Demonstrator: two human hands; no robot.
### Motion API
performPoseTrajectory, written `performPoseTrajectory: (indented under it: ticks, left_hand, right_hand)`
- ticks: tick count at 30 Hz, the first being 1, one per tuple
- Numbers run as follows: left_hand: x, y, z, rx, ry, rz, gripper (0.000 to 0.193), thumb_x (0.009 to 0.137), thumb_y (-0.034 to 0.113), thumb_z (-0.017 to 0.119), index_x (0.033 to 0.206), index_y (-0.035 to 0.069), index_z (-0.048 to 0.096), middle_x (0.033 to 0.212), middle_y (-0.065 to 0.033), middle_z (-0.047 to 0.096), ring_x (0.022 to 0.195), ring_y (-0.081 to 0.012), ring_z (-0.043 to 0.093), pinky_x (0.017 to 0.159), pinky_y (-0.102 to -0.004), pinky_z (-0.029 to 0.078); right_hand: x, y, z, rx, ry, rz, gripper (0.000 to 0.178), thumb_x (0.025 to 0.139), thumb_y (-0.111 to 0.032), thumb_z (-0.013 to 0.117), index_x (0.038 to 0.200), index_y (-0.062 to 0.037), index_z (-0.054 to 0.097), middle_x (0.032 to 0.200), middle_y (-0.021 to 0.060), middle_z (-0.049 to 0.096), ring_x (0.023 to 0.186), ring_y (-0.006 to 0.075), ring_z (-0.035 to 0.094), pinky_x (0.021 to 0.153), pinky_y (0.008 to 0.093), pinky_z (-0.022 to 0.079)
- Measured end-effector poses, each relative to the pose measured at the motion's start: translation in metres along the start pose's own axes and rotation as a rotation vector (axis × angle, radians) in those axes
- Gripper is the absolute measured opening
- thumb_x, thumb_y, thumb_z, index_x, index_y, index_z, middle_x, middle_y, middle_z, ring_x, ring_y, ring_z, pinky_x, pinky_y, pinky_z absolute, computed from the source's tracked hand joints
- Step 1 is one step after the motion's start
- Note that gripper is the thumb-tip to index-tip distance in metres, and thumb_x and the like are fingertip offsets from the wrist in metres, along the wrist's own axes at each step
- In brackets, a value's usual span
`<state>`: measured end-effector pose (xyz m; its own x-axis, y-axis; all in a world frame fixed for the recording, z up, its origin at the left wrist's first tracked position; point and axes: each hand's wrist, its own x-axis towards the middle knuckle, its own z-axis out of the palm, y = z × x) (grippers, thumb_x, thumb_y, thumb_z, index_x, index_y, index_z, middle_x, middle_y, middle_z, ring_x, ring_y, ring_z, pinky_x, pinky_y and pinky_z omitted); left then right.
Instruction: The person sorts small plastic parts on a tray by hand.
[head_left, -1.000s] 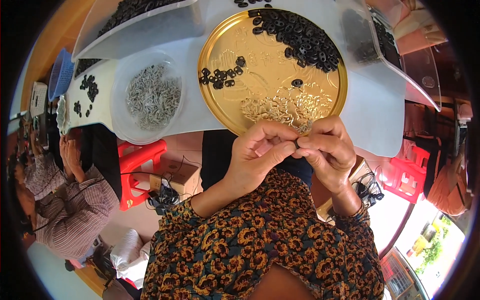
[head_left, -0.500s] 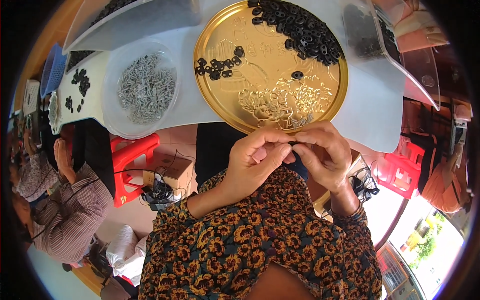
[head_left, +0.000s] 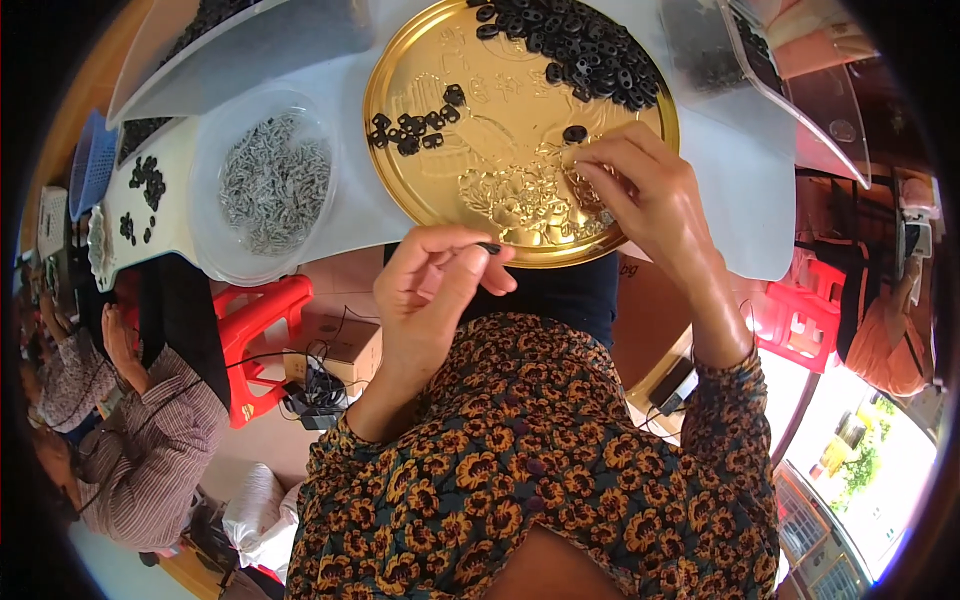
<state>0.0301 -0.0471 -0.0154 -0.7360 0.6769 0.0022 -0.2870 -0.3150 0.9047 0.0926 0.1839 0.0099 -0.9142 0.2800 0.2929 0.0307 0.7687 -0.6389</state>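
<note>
My left hand (head_left: 428, 300) is near the tray's front edge, pinching a small black oval piece (head_left: 490, 248) between thumb and fingers. Over the right part of the round gold tray (head_left: 480, 170), my right hand (head_left: 650, 190) has its thumb and fingertips bent close together; whatever is between them is too small to make out. Just beyond those fingertips lies a single black oval piece (head_left: 575, 133) with holes. A pile of similar black pieces (head_left: 590, 60) covers the tray's far right. Several black pieces (head_left: 415, 127) sit grouped at its left. Small silver metal pins (head_left: 600, 220) lie beneath my right hand.
Left of the tray stands a clear round tub (head_left: 205, 225) full of silver metal pins (head_left: 277, 180). Clear plastic bins (head_left: 250, 60) flank the tray at the far side. A red stool (head_left: 262, 320) stands below the table, and a person in a striped shirt (head_left: 165, 440) sits at the left.
My hands have come apart. The left drew back leftward with the black piece, while the right moved up over the tray. The whole view has shifted slightly.
</note>
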Motion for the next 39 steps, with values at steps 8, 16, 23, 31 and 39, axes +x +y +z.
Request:
performPoseTrajectory:
  ticks: [8,16,23,31,39]
  left_hand:
    - [0.005,0.005,0.002,0.083,0.095,-0.02,0.014,0.094,0.006,0.053,0.105,-0.002,0.056,0.093,-0.0178,0.068,0.068,-0.0201,0.063,0.066,-0.0327,0.054]
    - [0.017,0.008,0.003,0.037,0.06,-0.053,0.015,0.095,0.007,0.053,0.106,-0.002,0.055,0.095,-0.0176,0.067,0.07,-0.0201,0.064,0.067,-0.0321,0.054]
    - [0.024,0.01,-0.002,0.013,0.071,-0.046,0.016,0.095,0.009,0.054,0.107,-0.002,0.055,0.095,-0.0175,0.067,0.072,-0.0189,0.065,0.068,-0.0304,0.053]
    - [0.026,0.01,-0.009,0.024,0.107,-0.021,0.016,0.095,0.008,0.056,0.106,-0.003,0.056,0.095,-0.0176,0.067,0.073,-0.0178,0.065,0.067,-0.0291,0.053]
    - [0.027,0.012,-0.006,0.034,0.104,-0.045,0.016,0.095,0.009,0.056,0.106,-0.003,0.056,0.094,-0.0173,0.067,0.073,-0.0177,0.065,0.068,-0.0287,0.054]
  right_hand:
    - [0.02,0.02,0.009,-0.368,-0.137,-0.271,0.014,0.078,-0.01,0.07,0.091,-0.0077,0.068,0.085,0.0061,0.059,0.073,0.0251,0.062,0.062,0.0338,0.052]
    - [0.027,0.021,0.02,-0.532,-0.096,-0.377,0.011,0.076,-0.009,0.067,0.082,-0.0061,0.059,0.082,0.0058,0.057,0.073,0.0239,0.062,0.061,0.0332,0.052]
    - [0.029,0.02,0.009,-0.423,-0.085,-0.404,0.008,0.077,-0.011,0.064,0.078,-0.0054,0.058,0.08,0.0078,0.055,0.071,0.0249,0.062,0.058,0.036,0.052]
    - [0.026,0.018,-0.009,-0.353,-0.2,-0.253,0.01,0.083,-0.018,0.064,0.087,-0.0096,0.066,0.085,0.0051,0.058,0.073,0.0262,0.063,0.064,0.0368,0.052]
    - [0.023,0.019,0.004,-0.373,-0.184,-0.289,0.011,0.083,-0.018,0.062,0.085,-0.0077,0.064,0.084,0.0065,0.058,0.071,0.0264,0.063,0.063,0.0367,0.052]
